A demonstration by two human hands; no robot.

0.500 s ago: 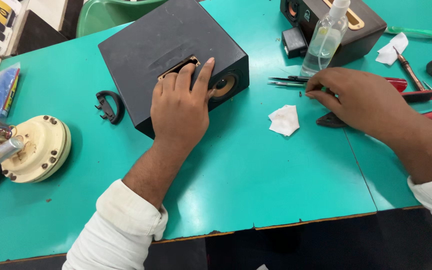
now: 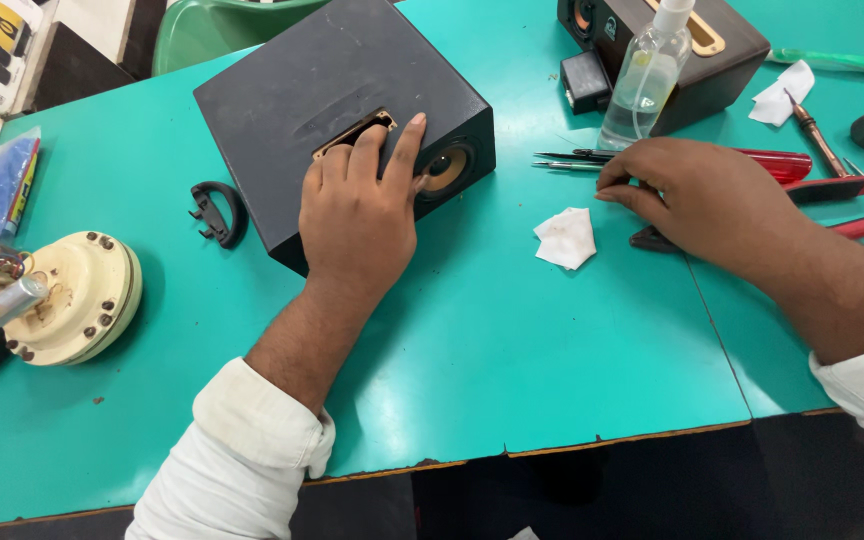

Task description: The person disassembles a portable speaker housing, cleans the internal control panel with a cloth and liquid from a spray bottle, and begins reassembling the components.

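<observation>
head view, looking down on the teal table [image 2: 512, 340]. your left hand [image 2: 357, 215] lies flat on the black speaker box [image 2: 292, 110], fingers together and spread over the rectangular cut-out with the brass-coloured rim, so most of that opening is hidden; thumb reaches the edge above the round speaker cone [image 2: 447, 170]. nothing gripped, just pressing. box sits toward the table's far edge, left of centre, turned at an angle, matte and dusty, corners scuffed.

your right hand [image 2: 697, 200] hovers low near the right side, fingers curled loosely, fingertips at the tweezers [image 2: 567, 160]; whether they actually pinch them you cannot tell. the palm covers most of a dark-handled tool [image 2: 652, 240]. red-handled tools [image 2: 832, 185] poke out behind the wrist, partly hidden.

white crumpled tissue [image 2: 565, 238] lies between the hands. clear spray bottle [image 2: 642, 85] stands at the far edge, top cut off, in front of a brown speaker [image 2: 732, 50], also cut off. black curved handle [image 2: 214, 212] lies just left of the box. cream round motor housing [image 2: 77, 297] near the left edge.
</observation>
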